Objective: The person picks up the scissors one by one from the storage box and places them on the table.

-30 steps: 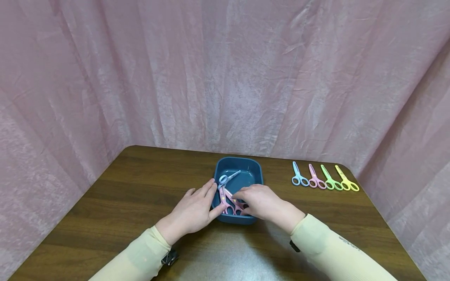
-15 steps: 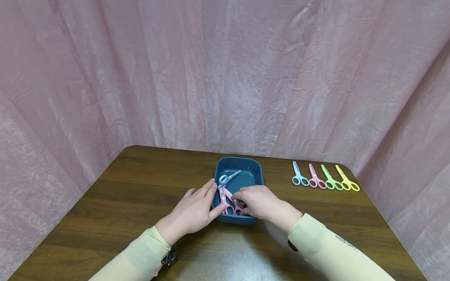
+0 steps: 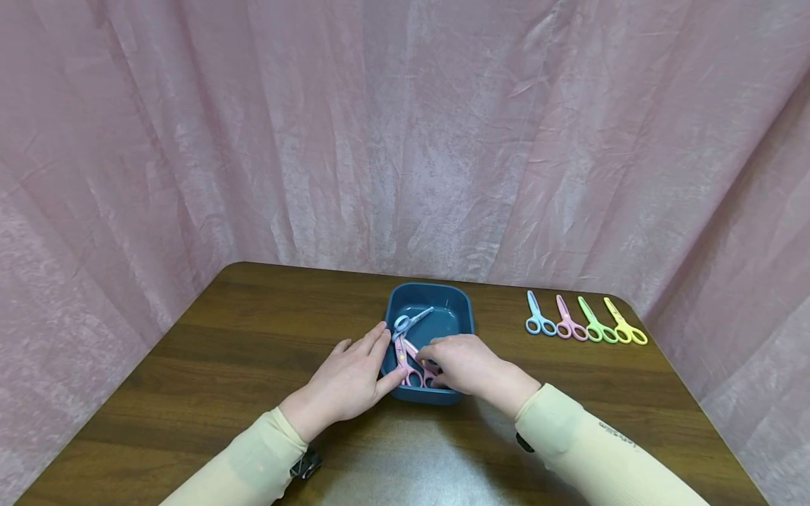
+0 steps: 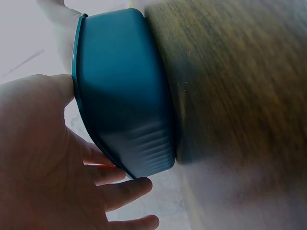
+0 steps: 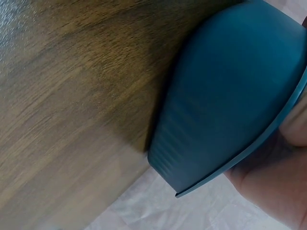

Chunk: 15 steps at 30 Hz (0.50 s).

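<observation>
A dark blue plastic bin (image 3: 430, 284) on the wooden table holds several pairs of children's scissors. Light blue scissors (image 3: 418, 318) lie across its left side. Below them, pink scissors (image 3: 401, 355) point away from me, beside a second pair of pink scissors (image 3: 413, 351). My left hand (image 3: 348, 379) rests with straight fingers on the bin's left rim, its thumb over the near left corner. My right hand (image 3: 471, 362) reaches in over the right rim, thumb and fingers pinching the second pink pair near its handle. Its fingertips are partly hidden; the right wrist view shows mostly the bin's outer wall (image 5: 230, 96).
At the table's far right lie light blue scissors (image 3: 534, 313), pink scissors (image 3: 563, 314), green scissors (image 3: 588, 316) and yellow scissors (image 3: 616, 316) in a row, tips away. A pink curtain (image 3: 405, 140) hangs behind the table (image 3: 253, 337).
My right forearm has shifted very slightly left, and the right hand with it. The left hand, the bin and the row of scissors stay as they were.
</observation>
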Available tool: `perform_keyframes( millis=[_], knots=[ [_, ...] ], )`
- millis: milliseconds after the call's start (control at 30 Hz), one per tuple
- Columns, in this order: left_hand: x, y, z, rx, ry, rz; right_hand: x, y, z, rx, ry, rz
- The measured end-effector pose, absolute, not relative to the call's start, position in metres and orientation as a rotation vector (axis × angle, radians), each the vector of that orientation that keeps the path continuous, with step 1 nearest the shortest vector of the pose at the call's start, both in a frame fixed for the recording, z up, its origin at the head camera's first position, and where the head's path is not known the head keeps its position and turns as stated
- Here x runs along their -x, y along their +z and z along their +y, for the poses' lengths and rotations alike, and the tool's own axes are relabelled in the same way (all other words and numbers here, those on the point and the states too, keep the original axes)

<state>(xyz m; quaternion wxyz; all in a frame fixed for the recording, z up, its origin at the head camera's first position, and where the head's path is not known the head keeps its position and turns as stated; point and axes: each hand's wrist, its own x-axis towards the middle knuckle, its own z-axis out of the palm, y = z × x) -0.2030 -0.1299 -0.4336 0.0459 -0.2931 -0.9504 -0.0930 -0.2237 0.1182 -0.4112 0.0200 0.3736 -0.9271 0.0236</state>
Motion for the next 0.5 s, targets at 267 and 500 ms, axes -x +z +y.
perform_keyframes(
  millis=[267,500],
  knots=[
    [0.2029,-0.4335,-0.13,0.888,-0.289,-2.911,0.2241,-0.4111,0.1173,-1.147,0.078,-2.882],
    [0.2028,-0.4334,-0.1296,0.887,-0.299,-2.912,0.2243,-0.4132,0.1169,-1.111,0.072,-2.905]
  ],
)
